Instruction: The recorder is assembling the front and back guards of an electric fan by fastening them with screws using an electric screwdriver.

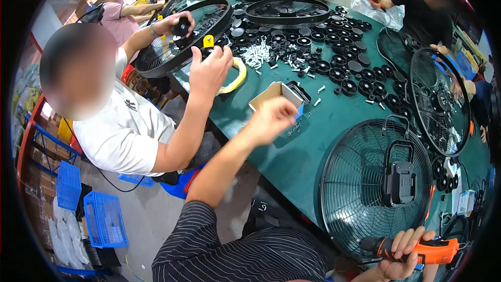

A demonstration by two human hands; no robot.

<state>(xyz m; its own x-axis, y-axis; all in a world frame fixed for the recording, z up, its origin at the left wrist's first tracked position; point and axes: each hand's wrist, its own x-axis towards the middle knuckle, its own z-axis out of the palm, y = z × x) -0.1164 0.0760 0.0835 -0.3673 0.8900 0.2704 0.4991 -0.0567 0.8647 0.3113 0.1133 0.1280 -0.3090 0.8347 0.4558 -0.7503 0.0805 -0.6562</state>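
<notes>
My left hand [272,119] hovers over the table beside a small open cardboard box [265,95], slightly blurred. Its fingers are curled together, and whatever they pinch, if anything, is too small to make out. Small screws [295,130] are scattered next to it. My right hand [404,253] is wrapped round an orange and black power screwdriver [437,251], low at the right. The screwdriver's tip points left, over the lower part of a round black fan [347,177]. This fan has a wire guard, a black mounting block [401,184] and a handle-like bracket.
Black round knobs [344,62] and silver bolts [257,55] cover the green table's [245,125] far middle. More fan guards [441,102] stand right and far. A co-worker in white [125,136] reaches in from the left, near a yellow ring [237,77]. Blue crates [107,219] sit at left.
</notes>
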